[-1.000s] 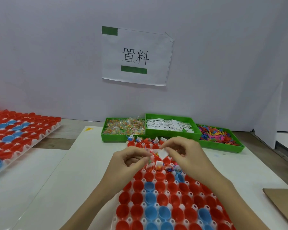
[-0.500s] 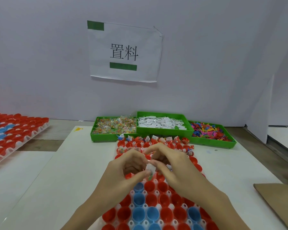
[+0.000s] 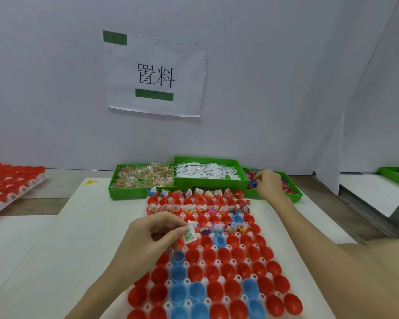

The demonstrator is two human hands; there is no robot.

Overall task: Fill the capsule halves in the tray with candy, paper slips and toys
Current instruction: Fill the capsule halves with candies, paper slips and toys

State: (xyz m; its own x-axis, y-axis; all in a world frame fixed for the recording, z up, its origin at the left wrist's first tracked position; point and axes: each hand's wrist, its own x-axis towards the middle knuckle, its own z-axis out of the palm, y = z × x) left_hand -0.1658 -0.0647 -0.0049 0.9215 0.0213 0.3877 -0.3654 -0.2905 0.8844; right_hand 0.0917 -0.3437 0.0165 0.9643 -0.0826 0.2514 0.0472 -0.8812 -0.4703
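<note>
A white tray (image 3: pixel 195 270) of red and blue capsule halves lies in front of me; its far rows hold candy, slips and toys, its near rows are bare. My left hand (image 3: pixel 154 240) hovers over the tray's left side and pinches a candy packet with a paper slip (image 3: pixel 190 232). My right hand (image 3: pixel 268 183) reaches into the green toy bin (image 3: pixel 293 194) at the back right, fingers curled among the coloured toys. The candy bin (image 3: pixel 124 189) and the paper slip bin (image 3: pixel 207 180) stand to its left.
A second tray of red capsule halves (image 3: pixel 12 183) lies at the far left. A white wall with a paper sign (image 3: pixel 154 74) rises just behind the bins. A cardboard piece (image 3: pixel 378 249) lies at the right, a green bin corner (image 3: pixel 396 173) beyond it.
My hands were together over the tray handling a slip. Now my right hand has gone out to the toy bin; my left stays over the tray with the packet and slip.
</note>
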